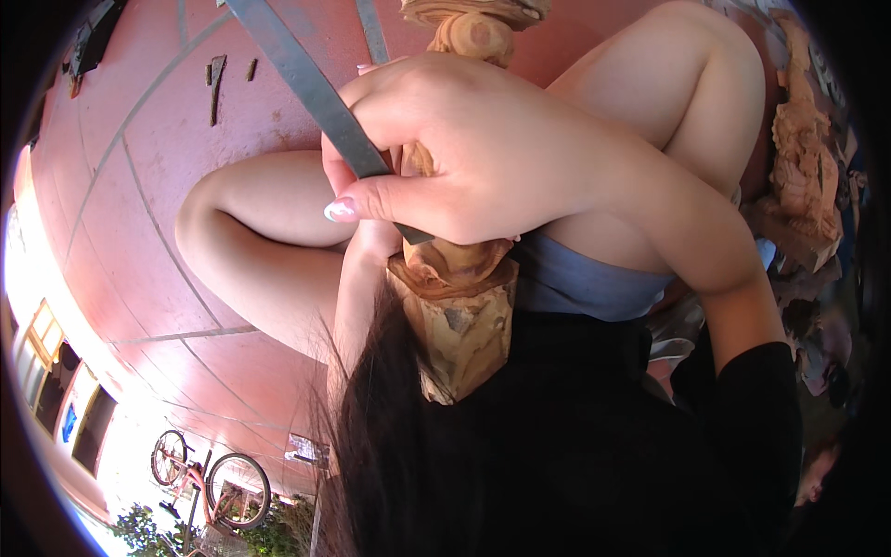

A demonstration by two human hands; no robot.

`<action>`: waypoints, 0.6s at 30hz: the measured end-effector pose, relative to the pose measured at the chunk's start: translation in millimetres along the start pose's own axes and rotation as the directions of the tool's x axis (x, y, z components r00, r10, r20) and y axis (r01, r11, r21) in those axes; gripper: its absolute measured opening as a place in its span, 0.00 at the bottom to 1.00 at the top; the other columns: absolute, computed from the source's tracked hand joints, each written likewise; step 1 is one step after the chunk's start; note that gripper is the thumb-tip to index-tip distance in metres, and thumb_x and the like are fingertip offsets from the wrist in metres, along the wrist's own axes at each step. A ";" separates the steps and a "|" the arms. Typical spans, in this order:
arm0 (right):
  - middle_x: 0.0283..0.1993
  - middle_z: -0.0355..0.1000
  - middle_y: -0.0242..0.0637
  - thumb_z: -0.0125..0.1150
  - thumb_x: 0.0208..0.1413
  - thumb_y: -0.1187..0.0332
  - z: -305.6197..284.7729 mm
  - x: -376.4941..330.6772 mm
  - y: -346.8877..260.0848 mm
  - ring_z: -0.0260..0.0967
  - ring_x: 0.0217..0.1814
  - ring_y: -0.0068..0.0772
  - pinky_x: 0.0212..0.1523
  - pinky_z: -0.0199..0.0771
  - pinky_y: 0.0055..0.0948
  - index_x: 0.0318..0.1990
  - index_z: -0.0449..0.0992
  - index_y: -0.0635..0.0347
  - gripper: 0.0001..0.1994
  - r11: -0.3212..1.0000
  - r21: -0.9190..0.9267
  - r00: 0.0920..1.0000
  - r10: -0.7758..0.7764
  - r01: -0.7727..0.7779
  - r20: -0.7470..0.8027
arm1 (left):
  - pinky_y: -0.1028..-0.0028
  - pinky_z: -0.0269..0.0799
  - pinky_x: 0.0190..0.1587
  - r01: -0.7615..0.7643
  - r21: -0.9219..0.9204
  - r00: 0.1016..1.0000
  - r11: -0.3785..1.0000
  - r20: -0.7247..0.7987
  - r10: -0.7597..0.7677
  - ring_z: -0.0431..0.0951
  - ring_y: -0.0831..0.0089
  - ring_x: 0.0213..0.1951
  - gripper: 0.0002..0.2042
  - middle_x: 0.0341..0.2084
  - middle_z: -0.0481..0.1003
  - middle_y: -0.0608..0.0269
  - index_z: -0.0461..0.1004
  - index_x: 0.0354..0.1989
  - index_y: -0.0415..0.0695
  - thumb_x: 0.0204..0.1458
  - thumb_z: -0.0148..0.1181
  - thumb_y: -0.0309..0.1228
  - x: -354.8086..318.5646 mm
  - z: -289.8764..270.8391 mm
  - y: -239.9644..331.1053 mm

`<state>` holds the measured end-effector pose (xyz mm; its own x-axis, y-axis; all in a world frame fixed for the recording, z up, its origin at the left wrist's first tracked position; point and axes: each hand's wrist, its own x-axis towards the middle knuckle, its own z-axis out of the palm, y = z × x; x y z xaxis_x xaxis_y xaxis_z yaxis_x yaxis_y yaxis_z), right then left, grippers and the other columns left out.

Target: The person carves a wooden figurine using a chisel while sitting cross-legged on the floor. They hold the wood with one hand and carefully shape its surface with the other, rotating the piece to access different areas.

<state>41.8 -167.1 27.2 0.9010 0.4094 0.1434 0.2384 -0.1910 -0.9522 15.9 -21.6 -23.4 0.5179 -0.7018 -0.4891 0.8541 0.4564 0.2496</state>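
Note:
A carved wooden piece [459, 325], with a rough angular block at its near end and rounded carved shapes further off, lies between my bent legs. My right hand [473, 148] is closed on a flat grey metal strip, like a flat file or blade [311, 93]. The strip slants from the upper left, past my thumb, down to the carving, its lower end by the carved folds. Under the right hand, my left hand [376, 239] is against the carving's left side and seems wrapped round it; most of its fingers are hidden.
Another carved wooden figure [806, 167] stands at the far right among dark clutter. Small dark pieces [216, 88] lie on the reddish floor [102, 269] at the upper left. A bicycle [209, 492] and plants are at the lower left. Long dark hair [371, 418] hangs beside the carving.

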 end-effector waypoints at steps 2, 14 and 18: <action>0.22 0.67 0.47 0.63 0.46 0.65 1.6 1.1 0.6 0.68 0.24 0.47 0.26 0.66 0.41 0.21 0.72 0.67 0.13 0.999 0.004 0.997 -0.033 0.033 -0.070 | 0.59 0.80 0.29 -0.015 0.004 1.000 1.000 0.004 0.015 0.79 0.51 0.26 0.35 0.29 0.75 0.41 0.62 0.52 0.32 0.61 0.33 0.59 0.1 -1.1 1.0; 0.22 0.70 0.42 0.60 0.50 0.66 -3.8 7.5 -3.5 0.70 0.26 0.45 0.29 0.70 0.38 0.25 0.74 0.65 0.10 0.999 0.015 0.994 0.042 -0.041 -0.099 | 0.59 0.80 0.30 -0.042 0.024 0.999 0.999 0.014 0.041 0.79 0.51 0.27 0.35 0.31 0.75 0.41 0.61 0.53 0.32 0.62 0.32 0.58 4.1 1.4 1.6; 0.27 0.72 0.36 0.62 0.53 0.70 -1.4 2.9 -2.1 0.71 0.27 0.30 0.28 0.69 0.27 0.31 0.74 0.63 0.06 0.995 -0.090 0.999 -0.049 0.047 -0.016 | 0.59 0.80 0.30 -0.035 0.036 0.999 0.999 0.009 0.034 0.80 0.51 0.27 0.35 0.31 0.75 0.41 0.61 0.54 0.32 0.62 0.32 0.58 6.0 2.4 1.6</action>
<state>44.5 -166.7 30.0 0.8938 0.4041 0.1942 0.3124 -0.2505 -0.9163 20.5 -26.3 -23.9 0.5473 -0.6908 -0.4725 0.8369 0.4604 0.2961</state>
